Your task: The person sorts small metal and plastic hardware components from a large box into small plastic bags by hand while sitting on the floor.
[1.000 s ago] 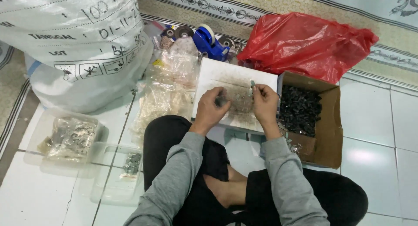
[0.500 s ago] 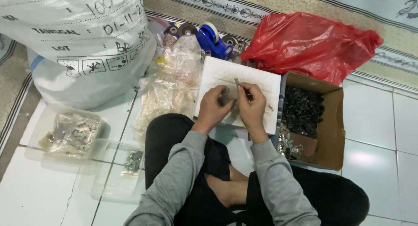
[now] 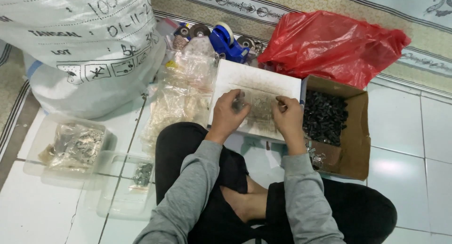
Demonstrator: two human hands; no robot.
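Both hands [image 3: 229,113] [image 3: 288,116] pinch small parts over white tray [image 3: 256,77]; cardboard box [image 3: 351,131] right (red bag [image 3: 329,44] behind).

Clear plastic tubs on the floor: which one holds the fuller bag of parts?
The far-left tub; its bag fills it, while the nearer tub holds only a small packet.

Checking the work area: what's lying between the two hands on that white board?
In the head view, a loose heap of small grey metal parts lies on the white board between the left hand and right hand.
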